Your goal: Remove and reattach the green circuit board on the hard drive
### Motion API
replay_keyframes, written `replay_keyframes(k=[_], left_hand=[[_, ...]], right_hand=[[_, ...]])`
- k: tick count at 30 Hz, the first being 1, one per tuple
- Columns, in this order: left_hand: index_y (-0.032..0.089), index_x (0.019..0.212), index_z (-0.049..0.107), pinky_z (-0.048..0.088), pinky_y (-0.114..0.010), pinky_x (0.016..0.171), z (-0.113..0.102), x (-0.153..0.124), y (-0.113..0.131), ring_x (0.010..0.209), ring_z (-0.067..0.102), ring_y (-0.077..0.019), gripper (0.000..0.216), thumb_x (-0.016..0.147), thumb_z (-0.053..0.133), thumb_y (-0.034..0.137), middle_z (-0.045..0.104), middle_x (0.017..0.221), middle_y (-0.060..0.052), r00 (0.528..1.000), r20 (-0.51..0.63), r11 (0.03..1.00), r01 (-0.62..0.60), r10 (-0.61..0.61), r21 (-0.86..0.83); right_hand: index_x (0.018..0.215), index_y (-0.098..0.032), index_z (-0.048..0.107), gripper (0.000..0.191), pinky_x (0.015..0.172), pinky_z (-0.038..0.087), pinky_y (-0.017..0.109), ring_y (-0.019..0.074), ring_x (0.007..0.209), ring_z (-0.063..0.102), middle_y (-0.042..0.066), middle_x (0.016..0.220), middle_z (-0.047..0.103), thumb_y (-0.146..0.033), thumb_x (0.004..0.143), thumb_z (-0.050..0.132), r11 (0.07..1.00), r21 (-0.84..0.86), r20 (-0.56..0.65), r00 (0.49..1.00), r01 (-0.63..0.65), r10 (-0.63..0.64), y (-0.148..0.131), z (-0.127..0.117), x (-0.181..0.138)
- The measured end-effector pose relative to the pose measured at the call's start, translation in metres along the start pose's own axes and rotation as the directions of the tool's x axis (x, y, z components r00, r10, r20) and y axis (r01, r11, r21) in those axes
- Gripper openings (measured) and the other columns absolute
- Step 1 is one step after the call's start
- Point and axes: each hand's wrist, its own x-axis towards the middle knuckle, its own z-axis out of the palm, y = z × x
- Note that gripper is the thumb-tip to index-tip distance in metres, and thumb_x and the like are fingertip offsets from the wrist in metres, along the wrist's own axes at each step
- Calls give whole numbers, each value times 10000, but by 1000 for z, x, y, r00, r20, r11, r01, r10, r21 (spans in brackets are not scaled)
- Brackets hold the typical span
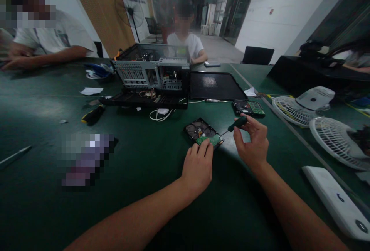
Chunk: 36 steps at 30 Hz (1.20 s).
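Observation:
A hard drive (199, 128) lies on the green table with its underside up, and a green circuit board (209, 140) sits at its near edge. My left hand (198, 166) rests on the table with its fingertips pressed on that board. My right hand (252, 140) pinches the dark green handle of a small screwdriver (235, 124). The screwdriver's thin shaft points down-left to the drive's right corner. A second hard drive (249, 108) lies further back to the right.
An open computer case (152, 74) stands behind, with its black side panel (215, 85) flat beside it. Two white fans (303, 104) (337, 139) lie at right, a white device (338, 201) near right. Other people sit at the far left, far side and right.

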Motion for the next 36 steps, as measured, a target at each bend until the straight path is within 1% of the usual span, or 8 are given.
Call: replay_keyframes(k=[2,6,9,15,21,24,30,36], left_hand=[[147,1471,487,494,-466,957,0,0,0,1195,529,-318,592,881,528,127,472,1562,-126,1000,-4,1000,1,-1,1],[156,1481,475,494,-470,959,1,0,-1,1192,531,-319,610,875,541,138,461,1572,-122,1000,0,1000,-5,5,0],[160,1487,468,493,-468,965,0,0,-1,1195,530,-318,628,865,551,133,456,1580,-114,1000,8,1000,0,0,-2],[140,1482,474,491,-474,973,-1,0,0,1203,526,-324,615,871,548,128,462,1579,-117,1000,8,1000,3,-3,-3],[163,1473,484,492,-466,964,1,0,0,1203,532,-321,602,877,555,137,463,1575,-114,1000,-2,1000,3,-3,-5],[162,1477,481,490,-465,973,1,0,0,1204,532,-319,607,876,562,138,456,1581,-111,1000,7,1000,3,-3,-3],[137,1477,481,490,-463,984,1,0,0,1206,525,-316,609,874,564,135,459,1580,-108,1000,4,1000,4,-4,16],[121,1484,472,497,-461,969,2,0,0,1192,525,-314,621,870,567,134,464,1572,-116,1000,5,1000,-1,1,18]], right_hand=[[1418,-247,433,601,877,649,433,238,1044,760,142,1401,638,-215,891,720,999,54,12,1000,-8,7,1,1,0],[1390,-242,495,575,805,661,428,230,895,776,75,1125,751,-249,873,747,1000,11,4,1000,-29,29,5,1,-1],[1370,-252,527,557,779,657,417,215,841,766,52,1059,738,-264,863,758,1000,-19,5,1000,-10,10,4,0,0],[1371,-253,525,546,778,653,407,209,841,760,62,1083,728,-258,873,748,998,-62,10,1000,8,-8,0,-3,1],[1375,-260,437,560,875,652,433,250,1109,738,141,1445,602,-175,887,697,994,106,17,1000,3,-4,-3,-2,2],[1361,-255,457,559,875,652,433,240,1065,742,134,1370,624,-163,874,717,993,115,4,1000,23,-23,1,-1,2],[1307,-244,556,531,753,646,393,200,889,707,99,1226,617,-222,827,783,995,-45,-28,996,89,-90,3,-7,4],[1400,-255,449,559,876,637,434,227,1003,747,109,1282,666,-152,896,669,994,111,72,997,20,-28,-5,-6,3]])
